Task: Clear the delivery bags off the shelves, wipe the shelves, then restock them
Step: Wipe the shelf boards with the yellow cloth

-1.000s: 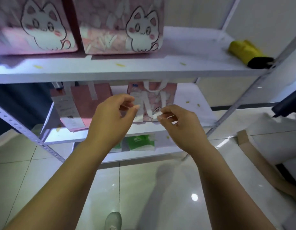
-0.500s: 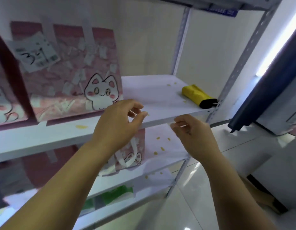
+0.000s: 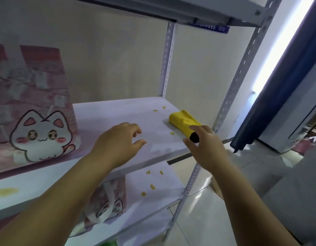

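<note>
Pink cat bag [image 3: 33,121] upright on mid shelf [image 3: 118,110], 2nd bag [image 3: 109,201] on shelf below [image 3: 164,194].

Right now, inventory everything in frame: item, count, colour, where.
upper cat delivery bag: 1, pink, middle shelf, left
lower cat delivery bag: 1, pink, shelf below, partly behind the left forearm
folded umbrella (likely): 1, yellow with black end, middle shelf, right end
crumbs: about seven, yellow, scattered on both shelves
smear: 1, yellow, middle shelf front edge, far left
shelf rack: 1, white boards, pale perforated posts
label: 1, blue, top shelf front edge
green item: 1, bottom edge, too cropped to identify
left grip: 1, open, over the middle shelf front
right grip: 1, open, at the umbrella's black end, not closed on it
</note>
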A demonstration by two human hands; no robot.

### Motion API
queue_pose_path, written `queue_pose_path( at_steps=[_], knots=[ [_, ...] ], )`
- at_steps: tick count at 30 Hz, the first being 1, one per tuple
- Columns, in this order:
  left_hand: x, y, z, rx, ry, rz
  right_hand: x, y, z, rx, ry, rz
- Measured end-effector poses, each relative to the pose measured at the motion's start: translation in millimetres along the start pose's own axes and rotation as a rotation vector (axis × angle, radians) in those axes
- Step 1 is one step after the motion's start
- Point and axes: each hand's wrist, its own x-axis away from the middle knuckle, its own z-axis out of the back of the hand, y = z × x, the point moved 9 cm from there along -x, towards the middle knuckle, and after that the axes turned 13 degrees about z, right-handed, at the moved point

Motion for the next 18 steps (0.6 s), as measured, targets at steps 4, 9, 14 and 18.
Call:
queue_pose_path(
  at_steps=[4,9,14,18],
  knots=[
    [-27.9,13.9,-25.0,-0.077,-0.038,0.069,-43.1,34.4,-16.4,0.104,-0.163,0.056],
    [-43.8,19.7,-65.2,-0.216,-0.142,0.185,-78.5,80.1,-48.0,0.108,-0.377,-0.04],
    [-36.1,21.7,-95.3,-0.286,-0.187,0.221,-99.6,85.9,-76.4,0.262,-0.423,0.013],
    [-34.6,25.4,-97.8,-0.334,-0.106,0.215,-101.4,81.8,-84.4,0.203,-0.348,0.051]
  ],
)
